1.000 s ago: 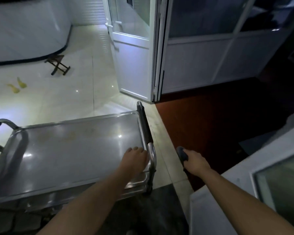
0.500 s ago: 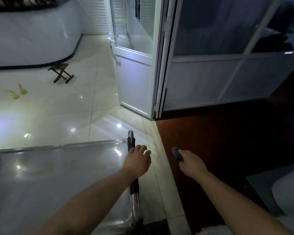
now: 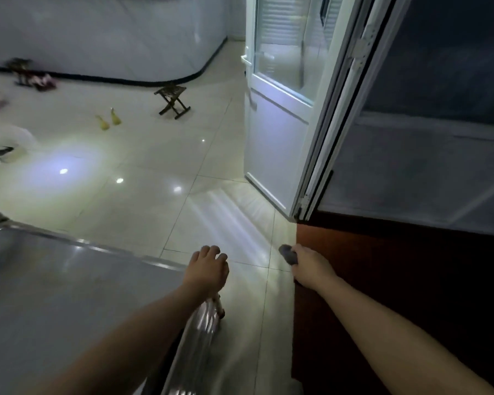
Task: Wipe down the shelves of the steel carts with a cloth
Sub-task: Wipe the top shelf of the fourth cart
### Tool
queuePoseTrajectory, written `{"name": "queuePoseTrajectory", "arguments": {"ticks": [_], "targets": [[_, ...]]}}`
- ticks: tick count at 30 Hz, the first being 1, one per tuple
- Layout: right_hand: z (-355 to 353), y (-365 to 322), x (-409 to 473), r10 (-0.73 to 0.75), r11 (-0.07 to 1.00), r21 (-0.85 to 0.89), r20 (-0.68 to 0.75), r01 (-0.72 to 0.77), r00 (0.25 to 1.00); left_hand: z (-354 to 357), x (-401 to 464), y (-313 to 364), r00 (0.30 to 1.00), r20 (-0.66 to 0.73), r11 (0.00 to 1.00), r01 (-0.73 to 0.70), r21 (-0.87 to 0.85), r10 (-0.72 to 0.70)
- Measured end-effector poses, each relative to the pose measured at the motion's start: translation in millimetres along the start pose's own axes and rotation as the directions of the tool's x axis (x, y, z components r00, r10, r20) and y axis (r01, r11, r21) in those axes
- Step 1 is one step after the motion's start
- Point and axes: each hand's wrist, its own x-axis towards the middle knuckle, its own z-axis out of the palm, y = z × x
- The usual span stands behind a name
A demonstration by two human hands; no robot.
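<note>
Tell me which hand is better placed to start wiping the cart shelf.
Right, probably: the right hand already grips the cloth, though it is off the cart. The left hand sits at the cart's edge, clothless.
</note>
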Motion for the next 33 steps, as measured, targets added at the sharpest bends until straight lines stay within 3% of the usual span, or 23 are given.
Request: {"name": "queuePoseTrajectory", "arguments": {"ticks": [10,14,21,24,28,30,33], "targets": [[-73,6,181,-0.189,0.976,-0.083,0.13,0.2,0.973,-8,122,13,0.991,0.031,0.989,0.128,0.07,-0.131],[-83,-30,270,-0.275,0.946,-0.128,0.166,0.297,0.947,10,174,-32,0.965,0.057,0.966,0.252,0.061,-0.255],[-98,-141,385,-0.45,0.855,-0.163,0.238,0.492,0.861,20,216,-124,0.86,0.106,0.867,0.495,0.058,-0.499],[-98,-197,420,-0.536,0.785,-0.171,0.295,0.596,0.791,10,221,-152,0.758,0.12,0.764,0.646,-0.002,-0.641],[-84,-281,458,-0.669,0.585,-0.195,0.432,0.787,0.604,-4,219,-173,0.6,0.112,0.602,0.798,-0.02,-0.792],[-72,-320,472,-0.711,0.455,-0.194,0.508,0.869,0.486,-3,214,-180,0.477,0.119,0.478,0.878,-0.024,-0.871],[-53,-363,477,-0.744,0.267,-0.166,0.591,0.949,0.312,-3,196,-164,0.199,0.09,0.19,0.976,-0.105,-0.976]]}}
